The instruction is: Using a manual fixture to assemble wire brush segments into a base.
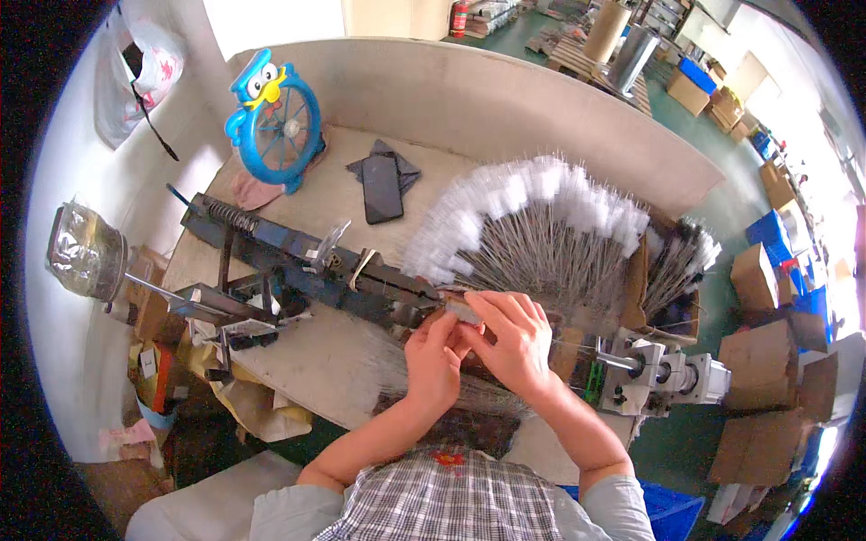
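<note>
While both hands pinch it, left hand (433, 356) at seven o'clock, right hand (514, 338) opposite, the small grey piece (463, 312) appears light, rigid; hold its ends.

You sit at a worn pale table (334, 194) fenced by a curved beige partition (505, 108), green floor (695, 117) and stacked cardboard boxes (758, 352) lying beyond in bright daylight.

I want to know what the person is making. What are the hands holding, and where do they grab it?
Both the left hand and the right hand pinch a small grey piece between their fingertips, one at each end. What it is cannot be told.
</note>
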`<state>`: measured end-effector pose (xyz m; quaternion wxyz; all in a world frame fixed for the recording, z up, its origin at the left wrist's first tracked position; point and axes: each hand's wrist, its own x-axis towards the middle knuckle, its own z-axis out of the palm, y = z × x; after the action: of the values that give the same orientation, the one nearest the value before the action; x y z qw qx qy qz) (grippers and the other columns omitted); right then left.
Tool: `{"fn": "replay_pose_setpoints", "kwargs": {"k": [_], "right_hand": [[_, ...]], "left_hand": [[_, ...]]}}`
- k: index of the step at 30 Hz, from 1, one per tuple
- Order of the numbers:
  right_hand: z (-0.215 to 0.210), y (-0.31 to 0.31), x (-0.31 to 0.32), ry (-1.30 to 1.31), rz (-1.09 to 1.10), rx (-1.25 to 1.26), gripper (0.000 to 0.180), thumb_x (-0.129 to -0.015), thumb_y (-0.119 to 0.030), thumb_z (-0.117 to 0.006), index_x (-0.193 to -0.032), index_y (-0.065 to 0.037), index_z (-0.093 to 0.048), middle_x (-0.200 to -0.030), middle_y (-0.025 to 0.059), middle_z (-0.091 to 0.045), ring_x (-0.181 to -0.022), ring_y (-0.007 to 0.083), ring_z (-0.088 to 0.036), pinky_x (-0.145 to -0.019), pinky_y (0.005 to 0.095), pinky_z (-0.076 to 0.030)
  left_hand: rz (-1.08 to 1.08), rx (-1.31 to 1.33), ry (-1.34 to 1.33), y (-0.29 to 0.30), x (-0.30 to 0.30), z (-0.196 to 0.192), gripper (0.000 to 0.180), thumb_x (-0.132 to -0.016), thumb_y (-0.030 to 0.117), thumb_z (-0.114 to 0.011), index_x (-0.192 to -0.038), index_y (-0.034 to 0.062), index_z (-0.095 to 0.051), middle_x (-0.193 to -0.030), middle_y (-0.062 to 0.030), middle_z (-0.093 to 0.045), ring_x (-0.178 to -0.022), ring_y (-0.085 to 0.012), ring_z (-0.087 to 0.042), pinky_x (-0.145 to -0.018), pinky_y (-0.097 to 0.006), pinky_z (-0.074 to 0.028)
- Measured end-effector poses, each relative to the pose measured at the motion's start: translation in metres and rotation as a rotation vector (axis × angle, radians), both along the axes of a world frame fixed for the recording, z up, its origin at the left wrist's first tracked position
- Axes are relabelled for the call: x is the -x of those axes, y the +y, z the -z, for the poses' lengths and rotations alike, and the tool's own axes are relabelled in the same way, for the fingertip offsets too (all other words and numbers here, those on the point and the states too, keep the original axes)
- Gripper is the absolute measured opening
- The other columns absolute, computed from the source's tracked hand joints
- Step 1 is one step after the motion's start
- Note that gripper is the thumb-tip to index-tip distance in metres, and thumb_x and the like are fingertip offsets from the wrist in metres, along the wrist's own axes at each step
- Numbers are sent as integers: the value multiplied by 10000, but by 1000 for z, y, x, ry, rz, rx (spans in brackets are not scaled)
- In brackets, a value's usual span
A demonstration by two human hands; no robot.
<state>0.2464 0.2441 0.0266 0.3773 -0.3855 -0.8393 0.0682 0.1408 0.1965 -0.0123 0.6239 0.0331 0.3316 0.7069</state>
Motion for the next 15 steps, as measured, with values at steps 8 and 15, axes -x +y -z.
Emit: {"fn": "replay_pose_setpoints", "kwargs": {"k": [8,15], "right_hand": [[-11,-5,-14,-85,49,-31,316,-611,-215,-747,-894,-96,-673,-863,14,-638,-818,195,-580,-713,335,-444],[-2,-17,-28,-179,54,5,141,-673,-163,-695,-801,-114,-661,-755,4,-604,-795,196,-558,-746,342,-421]], "left_hand": [[25,30,120,0,2,-4,157,-884,122,-521,-971,-4,-557,-929,-91,-615,-833,-177,-610,-786,-316,-497],[76,16,-32,-12,8,-8,494,-938,479,-345,-1078,24,-474,-998,-92,-561,-954,-214,-550,-886,-385,-440]]}}
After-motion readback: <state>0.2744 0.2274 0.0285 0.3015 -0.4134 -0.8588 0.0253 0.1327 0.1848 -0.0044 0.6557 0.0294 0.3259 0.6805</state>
